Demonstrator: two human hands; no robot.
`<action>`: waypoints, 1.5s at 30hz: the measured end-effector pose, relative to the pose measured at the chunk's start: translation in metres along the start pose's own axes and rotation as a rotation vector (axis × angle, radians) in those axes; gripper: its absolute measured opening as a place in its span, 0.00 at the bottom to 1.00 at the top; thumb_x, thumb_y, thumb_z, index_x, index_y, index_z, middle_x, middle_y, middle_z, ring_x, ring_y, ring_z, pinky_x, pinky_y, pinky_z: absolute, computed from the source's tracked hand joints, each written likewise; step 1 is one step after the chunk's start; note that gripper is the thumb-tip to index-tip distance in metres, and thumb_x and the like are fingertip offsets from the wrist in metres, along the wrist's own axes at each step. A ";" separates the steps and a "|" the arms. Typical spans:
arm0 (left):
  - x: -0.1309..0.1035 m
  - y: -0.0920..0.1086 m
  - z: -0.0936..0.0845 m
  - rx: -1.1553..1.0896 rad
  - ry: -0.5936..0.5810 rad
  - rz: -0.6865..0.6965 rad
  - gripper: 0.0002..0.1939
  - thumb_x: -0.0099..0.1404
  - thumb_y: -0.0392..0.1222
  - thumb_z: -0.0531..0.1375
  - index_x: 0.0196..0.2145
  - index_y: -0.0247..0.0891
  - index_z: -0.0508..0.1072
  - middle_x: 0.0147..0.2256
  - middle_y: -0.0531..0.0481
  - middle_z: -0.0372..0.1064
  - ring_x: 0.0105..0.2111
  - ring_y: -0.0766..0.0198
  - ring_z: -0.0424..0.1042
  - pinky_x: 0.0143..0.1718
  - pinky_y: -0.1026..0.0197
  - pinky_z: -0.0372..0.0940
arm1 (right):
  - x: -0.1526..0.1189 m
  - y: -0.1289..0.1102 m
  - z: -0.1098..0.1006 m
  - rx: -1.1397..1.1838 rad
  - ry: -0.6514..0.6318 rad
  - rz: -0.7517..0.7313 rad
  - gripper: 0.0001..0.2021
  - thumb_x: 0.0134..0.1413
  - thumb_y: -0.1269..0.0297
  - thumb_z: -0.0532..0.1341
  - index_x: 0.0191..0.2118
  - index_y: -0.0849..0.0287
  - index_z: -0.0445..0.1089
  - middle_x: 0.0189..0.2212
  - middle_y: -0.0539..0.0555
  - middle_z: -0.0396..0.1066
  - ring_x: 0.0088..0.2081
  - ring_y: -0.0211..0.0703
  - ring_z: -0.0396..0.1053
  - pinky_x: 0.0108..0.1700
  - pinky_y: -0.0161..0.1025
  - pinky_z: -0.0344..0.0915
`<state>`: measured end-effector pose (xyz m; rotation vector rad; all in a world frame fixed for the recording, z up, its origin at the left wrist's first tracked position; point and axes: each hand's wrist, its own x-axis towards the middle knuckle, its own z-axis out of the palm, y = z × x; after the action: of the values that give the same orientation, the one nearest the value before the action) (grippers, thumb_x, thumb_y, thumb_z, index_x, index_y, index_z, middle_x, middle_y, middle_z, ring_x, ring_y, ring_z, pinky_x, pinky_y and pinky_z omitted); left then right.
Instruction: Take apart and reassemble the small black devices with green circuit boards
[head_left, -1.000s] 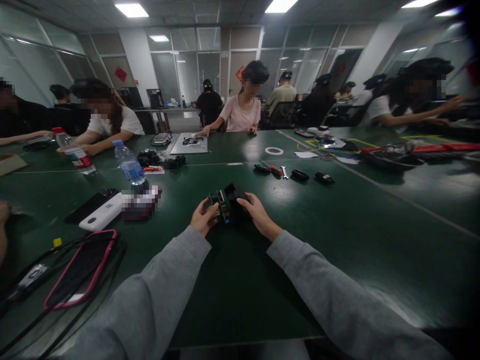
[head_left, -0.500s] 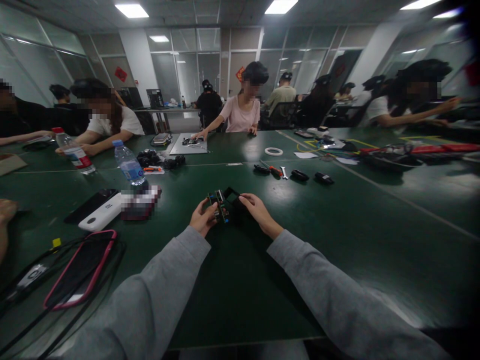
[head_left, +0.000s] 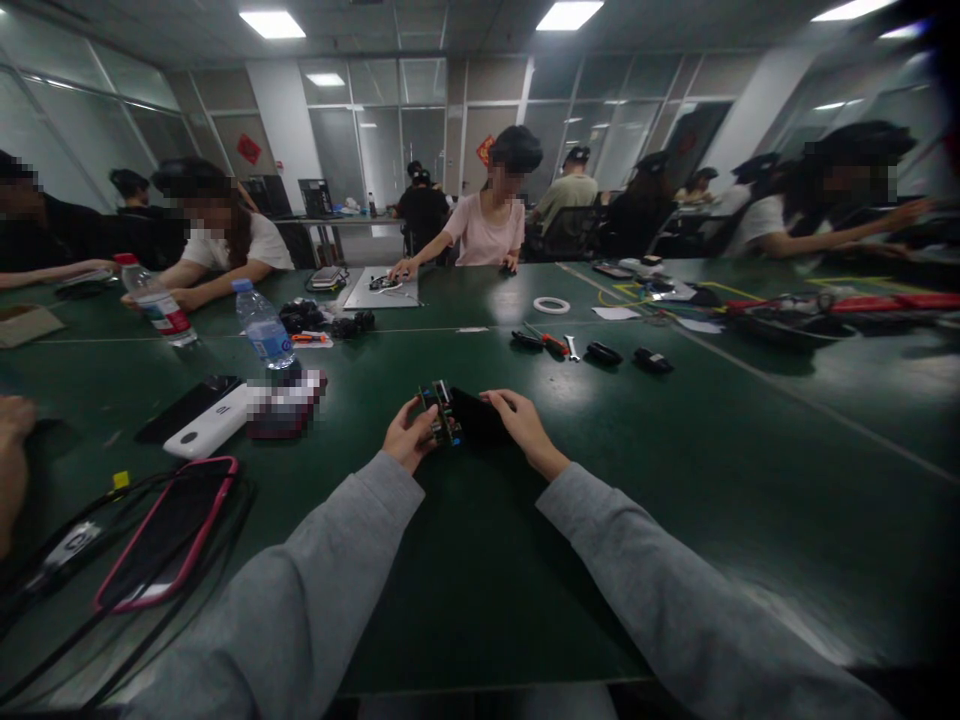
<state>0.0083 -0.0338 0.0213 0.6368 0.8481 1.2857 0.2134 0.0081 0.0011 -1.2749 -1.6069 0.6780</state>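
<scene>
Pinched circuit board [head_left: 448, 427] in L hand [head_left: 407, 436], thumb vs. fingers, long axis running fwd, far end slightly L; gripped blk case [head_left: 478, 414] in R hand [head_left: 526, 430], just R of board, over green table [head_left: 480, 590]; couldn't tell if touching.

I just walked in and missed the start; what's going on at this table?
The camera wearer's left hand holds a circuit-board assembly and the right hand a black part, side by side over the green table. Whether the two pieces touch is too dark to tell. Farther off lie a wrench and what looks like a screwdriver.
</scene>
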 end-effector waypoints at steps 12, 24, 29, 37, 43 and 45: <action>0.000 0.000 -0.002 -0.053 -0.007 -0.028 0.31 0.48 0.43 0.69 0.48 0.40 0.62 0.35 0.48 0.72 0.29 0.62 0.74 0.29 0.61 0.68 | -0.052 -0.084 0.013 -0.357 0.104 -0.671 0.16 0.58 0.66 0.55 0.53 0.56 0.61 0.50 0.57 0.59 0.52 0.49 0.57 0.55 0.51 0.58; -0.028 0.018 0.026 -0.064 -0.121 0.123 0.22 0.58 0.51 0.59 0.49 0.40 0.65 0.41 0.47 0.71 0.35 0.64 0.73 0.37 0.61 0.66 | -0.049 -0.081 0.021 -0.288 0.006 -0.557 0.34 0.56 0.68 0.57 0.64 0.54 0.41 0.58 0.58 0.46 0.59 0.47 0.50 0.60 0.48 0.56; -0.041 0.014 0.033 0.154 -0.290 0.352 0.25 0.61 0.48 0.58 0.54 0.39 0.63 0.53 0.42 0.64 0.52 0.56 0.64 0.54 0.54 0.57 | -0.047 -0.085 0.020 -0.148 0.128 -0.479 0.33 0.52 0.69 0.60 0.62 0.57 0.46 0.54 0.59 0.50 0.57 0.47 0.53 0.60 0.47 0.56; -0.051 0.012 0.038 0.244 -0.402 0.469 0.23 0.61 0.45 0.58 0.53 0.37 0.65 0.55 0.41 0.62 0.55 0.54 0.62 0.58 0.51 0.53 | -0.037 -0.069 0.022 0.006 0.178 -0.383 0.29 0.51 0.68 0.60 0.58 0.62 0.51 0.52 0.60 0.56 0.55 0.47 0.57 0.59 0.47 0.55; -0.053 0.012 0.039 0.292 -0.313 0.415 0.19 0.57 0.43 0.62 0.46 0.36 0.73 0.56 0.41 0.61 0.56 0.54 0.61 0.58 0.56 0.54 | -0.033 -0.062 0.023 0.035 0.146 -0.322 0.27 0.52 0.63 0.60 0.57 0.63 0.53 0.52 0.61 0.58 0.53 0.48 0.59 0.57 0.48 0.58; -0.053 0.014 0.039 0.332 -0.315 0.451 0.17 0.59 0.43 0.60 0.45 0.36 0.73 0.56 0.42 0.61 0.55 0.54 0.62 0.57 0.55 0.56 | -0.032 -0.066 0.021 0.021 0.164 -0.313 0.27 0.53 0.64 0.60 0.57 0.62 0.53 0.52 0.61 0.58 0.54 0.48 0.59 0.57 0.48 0.57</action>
<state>0.0292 -0.0815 0.0641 1.3160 0.6791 1.4022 0.1675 -0.0399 0.0380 -1.0067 -1.6116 0.3844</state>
